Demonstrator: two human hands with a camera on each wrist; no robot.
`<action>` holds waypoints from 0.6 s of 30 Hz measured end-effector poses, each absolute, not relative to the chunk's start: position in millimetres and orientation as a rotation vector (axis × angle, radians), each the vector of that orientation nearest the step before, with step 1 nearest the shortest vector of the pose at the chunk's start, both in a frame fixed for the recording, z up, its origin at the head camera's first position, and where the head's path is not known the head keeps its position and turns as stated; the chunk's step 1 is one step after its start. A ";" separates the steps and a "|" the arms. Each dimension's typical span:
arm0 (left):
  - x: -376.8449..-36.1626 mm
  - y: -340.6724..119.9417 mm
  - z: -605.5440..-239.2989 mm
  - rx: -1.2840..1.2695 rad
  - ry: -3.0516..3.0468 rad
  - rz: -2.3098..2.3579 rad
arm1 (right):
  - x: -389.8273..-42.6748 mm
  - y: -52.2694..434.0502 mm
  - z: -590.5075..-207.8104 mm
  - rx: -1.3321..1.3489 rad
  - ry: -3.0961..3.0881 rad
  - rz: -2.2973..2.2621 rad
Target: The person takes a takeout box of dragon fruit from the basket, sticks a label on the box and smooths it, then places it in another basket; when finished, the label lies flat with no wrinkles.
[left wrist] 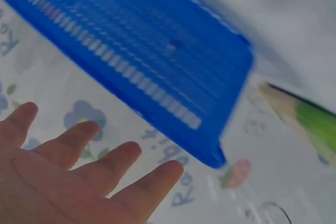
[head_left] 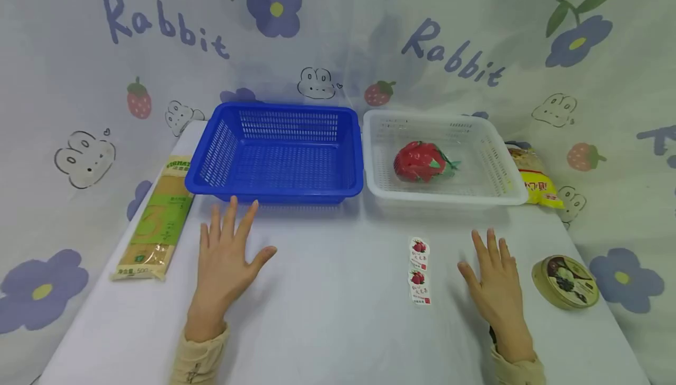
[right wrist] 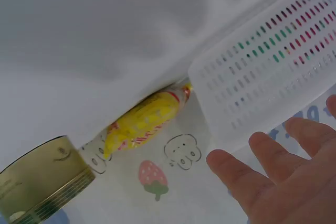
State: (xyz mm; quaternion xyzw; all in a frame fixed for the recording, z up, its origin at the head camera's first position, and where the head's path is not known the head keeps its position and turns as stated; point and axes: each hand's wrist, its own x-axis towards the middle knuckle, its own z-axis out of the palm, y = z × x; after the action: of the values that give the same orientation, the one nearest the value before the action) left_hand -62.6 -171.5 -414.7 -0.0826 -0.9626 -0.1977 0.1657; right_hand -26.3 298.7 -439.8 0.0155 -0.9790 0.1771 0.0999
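Now both hands lie flat on the white table [head_left: 338, 326], fingers spread, holding nothing. The left hand [head_left: 224, 259] is just near of the blue basket [head_left: 280, 153]. The right hand [head_left: 499, 282] lies between the sticker strip [head_left: 419, 270] and the round tin [head_left: 565, 281].

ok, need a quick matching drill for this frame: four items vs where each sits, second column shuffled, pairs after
Items:
1. red strawberry pack
2. noodle packet
3. round tin
4. sticker strip

Places:
A. right of the right hand
B. inside the white basket
C. left of the blue basket
D. on the table, between the hands

Pairs: 1-B, 2-C, 3-A, 4-D
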 end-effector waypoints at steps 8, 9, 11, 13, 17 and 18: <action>-97.4 -124.7 -384.4 -0.434 -2.695 -0.925 | -51.4 286.8 -434.4 0.088 -2.837 0.601; -102.5 -117.6 -380.2 -0.458 -2.692 -0.983 | -55.2 285.1 -433.6 0.099 -2.830 0.601; -113.5 -102.5 -372.0 -0.512 -2.687 -1.092 | -62.0 281.4 -432.1 0.115 -2.817 0.599; -125.0 -86.3 -363.6 -0.572 -2.680 -1.202 | -67.5 278.2 -431.7 0.129 -2.808 0.590; -147.1 -53.3 -345.1 -0.707 -2.638 -1.405 | -75.9 273.4 -432.9 0.147 -2.782 0.582; -152.5 -45.7 -340.9 -0.736 -2.621 -1.453 | -78.0 272.5 -433.3 0.151 -2.776 0.583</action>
State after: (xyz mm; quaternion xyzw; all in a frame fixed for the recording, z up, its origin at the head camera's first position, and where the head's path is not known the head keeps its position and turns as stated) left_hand -152.5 -45.7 -340.9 -0.2384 -0.8491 -0.4705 0.0278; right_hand -78.0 272.5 -433.3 0.0525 -0.9662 0.2028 0.1501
